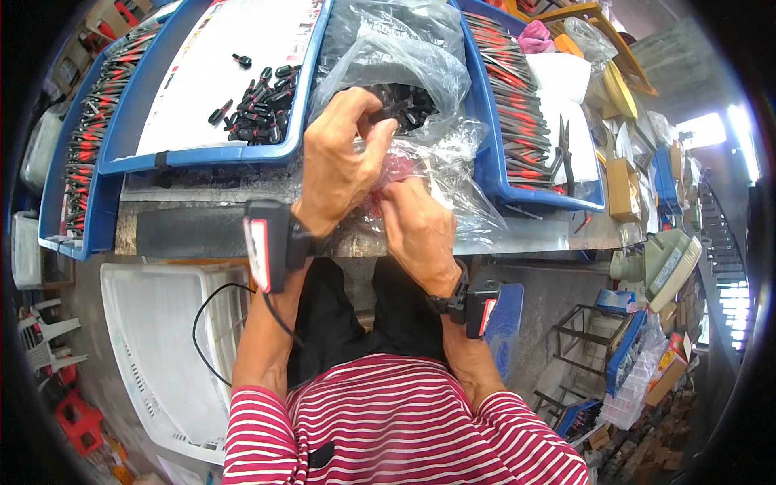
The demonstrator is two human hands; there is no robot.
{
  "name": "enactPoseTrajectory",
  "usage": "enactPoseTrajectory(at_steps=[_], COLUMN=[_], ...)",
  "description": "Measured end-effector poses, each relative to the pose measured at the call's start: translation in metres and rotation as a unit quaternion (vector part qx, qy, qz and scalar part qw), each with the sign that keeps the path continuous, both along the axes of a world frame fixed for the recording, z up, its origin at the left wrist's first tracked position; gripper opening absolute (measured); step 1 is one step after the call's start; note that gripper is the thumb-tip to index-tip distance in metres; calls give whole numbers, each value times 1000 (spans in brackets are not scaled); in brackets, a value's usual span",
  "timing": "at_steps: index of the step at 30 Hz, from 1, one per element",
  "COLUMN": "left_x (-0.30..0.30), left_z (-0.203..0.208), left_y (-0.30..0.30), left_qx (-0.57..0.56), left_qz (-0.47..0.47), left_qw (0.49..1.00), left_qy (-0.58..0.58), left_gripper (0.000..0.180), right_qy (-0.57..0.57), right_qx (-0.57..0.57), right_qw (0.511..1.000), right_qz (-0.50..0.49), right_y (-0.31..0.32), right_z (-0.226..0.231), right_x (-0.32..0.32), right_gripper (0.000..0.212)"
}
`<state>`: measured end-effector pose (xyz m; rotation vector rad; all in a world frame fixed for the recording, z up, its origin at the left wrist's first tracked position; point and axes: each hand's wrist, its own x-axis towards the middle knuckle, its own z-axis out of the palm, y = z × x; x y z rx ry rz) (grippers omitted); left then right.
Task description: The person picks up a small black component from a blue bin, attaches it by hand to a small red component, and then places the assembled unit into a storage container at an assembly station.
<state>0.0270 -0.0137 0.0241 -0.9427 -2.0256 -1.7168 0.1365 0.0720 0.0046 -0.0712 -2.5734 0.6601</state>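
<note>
My left hand [343,158] is at the mouth of a large clear plastic bag [388,50], thumb and fingers curled together. Whatever lies between those fingertips is too small to make out. Small black parts [417,107] show inside the bag's opening, just beyond the hand. My right hand [416,230] is closer to the table edge, its fingers bent and closed at a crumpled clear bag [473,202]. Red pieces [398,167] show through the film by its fingertips. To the left, more black parts with red bands [263,105] lie heaped on white paper in a blue tray [210,157].
On the right, a blue tray [537,196] holds stacked slim red-and-dark tools [513,113] and long-nosed pliers [563,153]. Similar tools [90,149] fill a tray at far left. A white plastic crate [166,356] stands below the table [182,230], near my left arm.
</note>
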Motion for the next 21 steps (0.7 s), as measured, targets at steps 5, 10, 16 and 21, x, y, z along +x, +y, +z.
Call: enactPoseTrajectory(at_steps=[5,10,16,21], left_x=[33,55,65,66], left_z=[13,2,-11,-23], left_y=[-28,-46,-41,-36], left_qx=[88,43,60,20], left_qz=[3,-75,-137,-96], left_qw=[990,970,929,947], left_qy=[-110,-225,-338,-306], left_gripper=[22,22,15,15], right_qy=[14,27,14,10], right_qx=[33,42,70,-32], right_qw=[999,999,997,999], right_qz=[0,-22,-31,-19], right_y=[-6,-5,-2,0], right_z=[-2,-3,-8,-3], right_x=[-2,-2,-2,-1], right_gripper=[10,9,9,7])
